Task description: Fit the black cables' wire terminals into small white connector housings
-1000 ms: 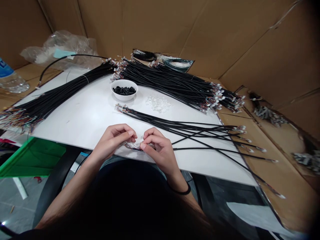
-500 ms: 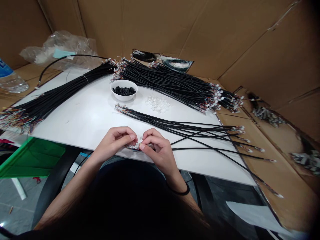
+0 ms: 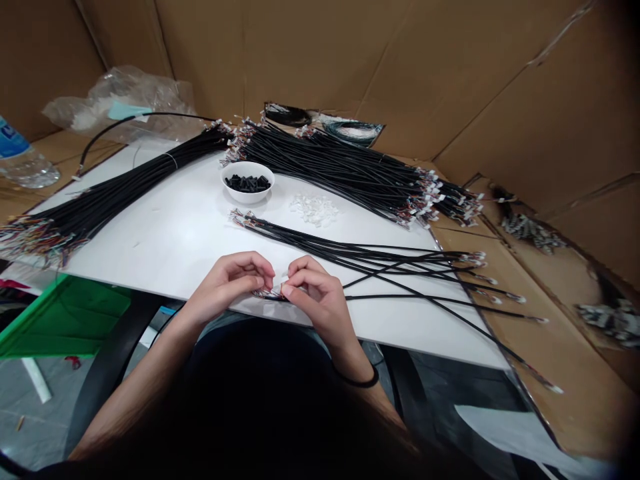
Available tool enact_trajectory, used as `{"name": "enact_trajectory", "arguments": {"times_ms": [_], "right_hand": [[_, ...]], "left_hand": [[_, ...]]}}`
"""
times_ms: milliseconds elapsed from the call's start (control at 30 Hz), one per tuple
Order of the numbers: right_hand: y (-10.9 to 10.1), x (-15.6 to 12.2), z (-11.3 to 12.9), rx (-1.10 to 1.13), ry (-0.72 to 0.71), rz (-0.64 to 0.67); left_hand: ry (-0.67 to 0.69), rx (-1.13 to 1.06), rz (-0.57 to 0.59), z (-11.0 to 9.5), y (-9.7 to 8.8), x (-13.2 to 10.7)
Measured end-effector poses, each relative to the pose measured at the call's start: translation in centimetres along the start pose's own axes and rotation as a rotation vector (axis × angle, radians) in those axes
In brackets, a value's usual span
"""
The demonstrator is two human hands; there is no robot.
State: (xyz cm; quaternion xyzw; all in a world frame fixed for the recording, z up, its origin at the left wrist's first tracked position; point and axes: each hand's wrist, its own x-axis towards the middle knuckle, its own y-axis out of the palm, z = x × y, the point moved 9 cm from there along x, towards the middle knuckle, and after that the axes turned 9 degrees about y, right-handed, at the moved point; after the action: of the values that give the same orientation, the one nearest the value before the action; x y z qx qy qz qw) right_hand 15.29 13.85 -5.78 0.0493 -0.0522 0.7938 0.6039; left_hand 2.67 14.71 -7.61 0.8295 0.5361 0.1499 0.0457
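Note:
My left hand [image 3: 234,279] is closed at the table's near edge, thumb and fingers curled together. Whatever may sit between its fingertips is too small to make out. Just under those fingertips lie thin coloured wires [image 3: 267,294] at the end of a black cable. Opposite, my right hand [image 3: 318,291] pinches a small white connector [image 3: 285,281] between thumb and forefinger, with a wire running to it. A narrow gap separates the two sets of fingertips. Beyond my hands several black cables [image 3: 345,252] with wired ends lie across the white table [image 3: 170,233].
A white bowl [image 3: 248,195] holds short black tubes, beside a pile of white connectors [image 3: 315,209]. Thick cable bundles lie at the left [image 3: 135,177] and the back [image 3: 330,160]. A water bottle [image 3: 23,157] and a plastic bag [image 3: 125,100] are at far left. Cardboard walls surround the table.
My left fingertips have drawn slightly away from the right ones, so the gap between them is wider. The right hand keeps its pinch. The view has shifted a little.

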Motion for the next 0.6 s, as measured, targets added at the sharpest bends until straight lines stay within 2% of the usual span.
{"name": "enact_trajectory", "arguments": {"times_ms": [600], "right_hand": [[-0.31, 0.07, -0.34, 0.076, 0.001, -0.015]], "left_hand": [[-0.026, 0.020, 0.021, 0.07, 0.09, -0.23]]}}
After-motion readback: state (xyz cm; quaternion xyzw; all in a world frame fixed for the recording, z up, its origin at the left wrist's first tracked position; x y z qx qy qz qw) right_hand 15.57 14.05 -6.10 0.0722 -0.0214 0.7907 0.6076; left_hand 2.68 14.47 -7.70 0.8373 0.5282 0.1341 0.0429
